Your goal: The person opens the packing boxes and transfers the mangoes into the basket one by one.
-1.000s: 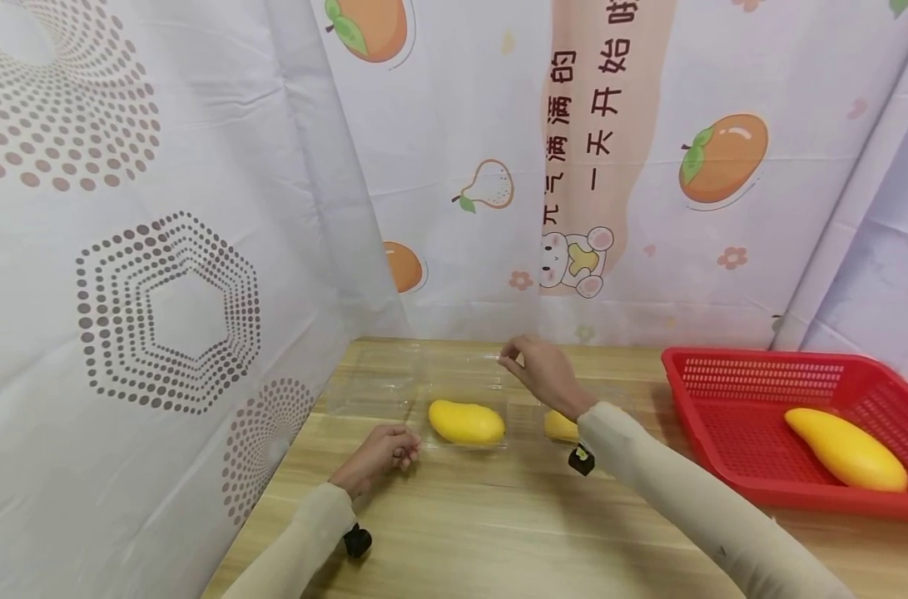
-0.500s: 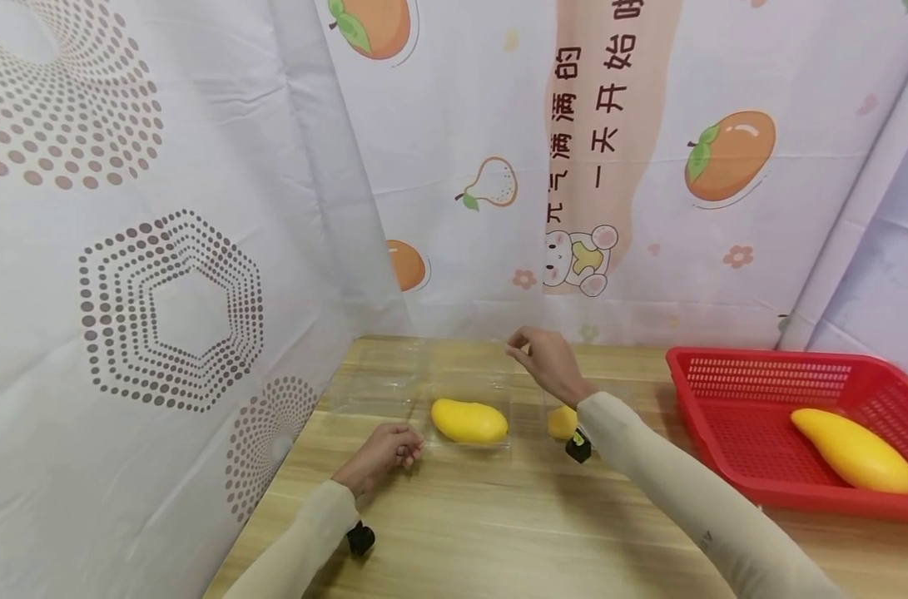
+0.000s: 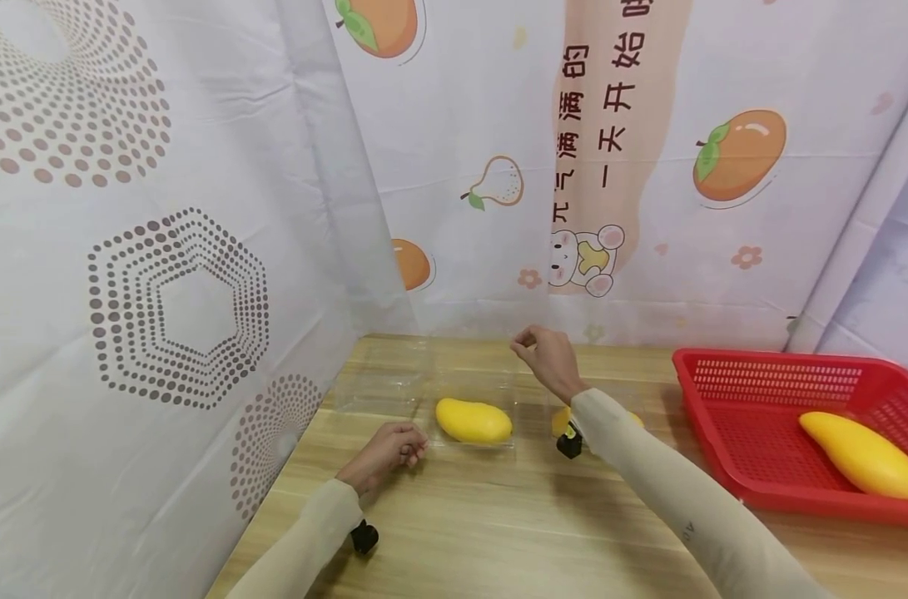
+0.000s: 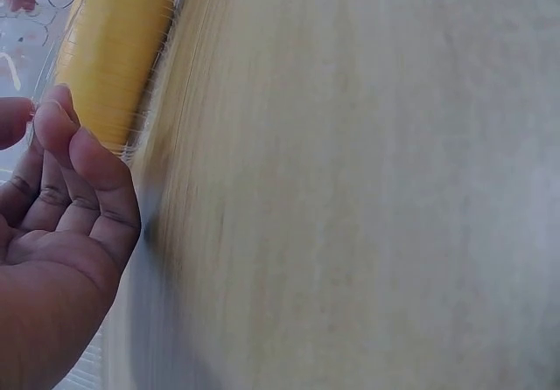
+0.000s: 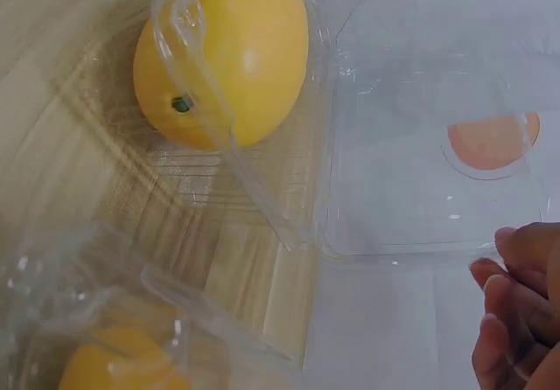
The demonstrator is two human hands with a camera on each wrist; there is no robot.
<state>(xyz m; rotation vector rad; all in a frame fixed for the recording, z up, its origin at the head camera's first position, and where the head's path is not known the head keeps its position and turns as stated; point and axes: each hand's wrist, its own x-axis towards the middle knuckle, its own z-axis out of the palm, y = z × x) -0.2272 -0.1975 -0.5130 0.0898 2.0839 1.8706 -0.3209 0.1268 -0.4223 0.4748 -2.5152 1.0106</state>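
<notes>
- A yellow mango [image 3: 473, 420] is seen in a clear, colourless plastic box [image 3: 464, 391] between the hands.
- A second yellow mango [image 3: 562, 421] is half hidden under the right forearm's beige sleeve [image 3: 671, 499].
- Right of the right hand, a red mesh basket [image 3: 753, 391] with another yellow mango [image 3: 863, 455] is shown.
- The table [image 3: 498, 532] is light wood-grained.
- Behind the hands, a white curtain [image 3: 648, 166] is printed with orange fruit; left of the left hand, brown dotted hexagons [image 3: 176, 308] are printed.

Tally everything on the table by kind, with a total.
Yellow mangoes: 3: one in the clear box between the hands, one partly hidden behind the right sleeve, one in the basket.
Clear plastic boxes: at least 2, edges hard to trace.
Red baskets: 1.
Total: 6, at least.
</notes>
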